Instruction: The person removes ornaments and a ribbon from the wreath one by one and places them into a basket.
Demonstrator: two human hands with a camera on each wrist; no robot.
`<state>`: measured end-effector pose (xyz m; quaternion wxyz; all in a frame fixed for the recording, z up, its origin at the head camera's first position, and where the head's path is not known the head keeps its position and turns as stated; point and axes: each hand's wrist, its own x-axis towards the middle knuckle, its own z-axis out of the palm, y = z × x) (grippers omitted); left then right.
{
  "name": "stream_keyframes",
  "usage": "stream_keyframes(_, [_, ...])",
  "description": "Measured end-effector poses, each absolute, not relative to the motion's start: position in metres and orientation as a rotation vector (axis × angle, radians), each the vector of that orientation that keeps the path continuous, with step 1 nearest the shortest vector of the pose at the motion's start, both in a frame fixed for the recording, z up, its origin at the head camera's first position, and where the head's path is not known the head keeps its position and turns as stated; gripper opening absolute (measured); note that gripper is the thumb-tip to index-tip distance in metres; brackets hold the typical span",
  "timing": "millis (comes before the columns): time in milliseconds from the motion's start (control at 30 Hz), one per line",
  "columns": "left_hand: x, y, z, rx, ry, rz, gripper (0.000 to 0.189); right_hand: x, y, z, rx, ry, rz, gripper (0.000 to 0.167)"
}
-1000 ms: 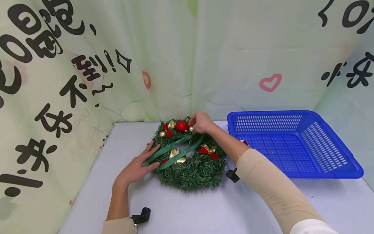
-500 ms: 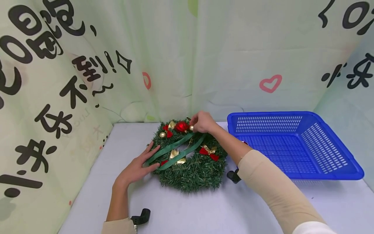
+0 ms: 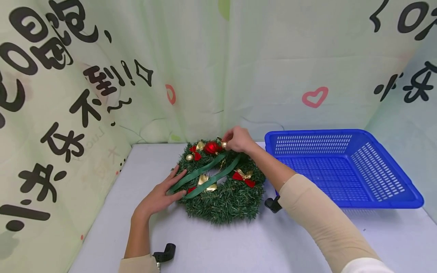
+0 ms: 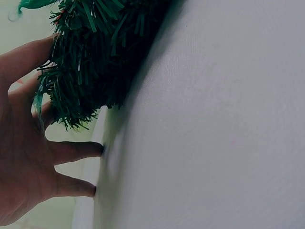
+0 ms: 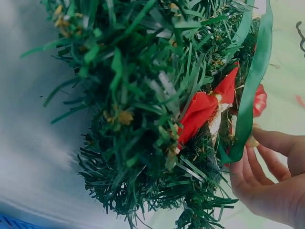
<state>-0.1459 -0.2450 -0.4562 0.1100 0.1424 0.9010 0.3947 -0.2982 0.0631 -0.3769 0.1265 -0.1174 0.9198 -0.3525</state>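
Observation:
A green Christmas wreath (image 3: 222, 201) lies on the table, a green ribbon (image 3: 201, 172) looped across its upper left. My right hand (image 3: 238, 139) is at the wreath's far side, thumb and fingertips pinching a small gold ball (image 3: 224, 145) beside a shiny red ornament (image 3: 212, 147). In the right wrist view, the ribbon (image 5: 257, 71) hangs in front of those fingertips, near a red bow (image 5: 205, 109). My left hand (image 3: 159, 195) rests with spread fingers on the wreath's left edge and the ribbon ends. Two of its fingertips (image 4: 97, 149) reach the tabletop in the left wrist view.
A blue plastic basket (image 3: 341, 132) with perforated sides stands right of the wreath, behind my right forearm. The white table (image 3: 211, 250) backs onto a printed curtain (image 3: 266, 68). Another gold ball (image 3: 189, 157) and a red-and-gold bow (image 3: 244, 177) sit on the wreath.
My right hand has risen slightly, and the gold ball at its fingertips has moved up with it. The left hand and the wreath stay in place.

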Motion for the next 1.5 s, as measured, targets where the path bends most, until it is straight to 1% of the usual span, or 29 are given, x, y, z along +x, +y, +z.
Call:
stream_keyframes(333, [-0.145,-0.244,-0.456,0.417,2.644,1.163,0.073,-0.296,0.07,-0.369,-0.286,2.658,-1.212,0.031])
stream_keyframes(733, [-0.146,-0.244,-0.457,0.421,2.654,1.155,0.072,-0.291,0.084,-0.352,-0.276,2.602,-1.415,0.029])
stream_keyframes(1167, [-0.145,-0.245,-0.457,0.418,2.652,1.151,0.074,-0.282,0.101,-0.342,-0.288,2.554,-1.482,0.032])
stream_keyframes(1500, [-0.146,-0.245,-0.457,0.432,2.652,1.156,0.074,-0.267,0.116,-0.332,-0.304,2.528,-1.518,0.034])
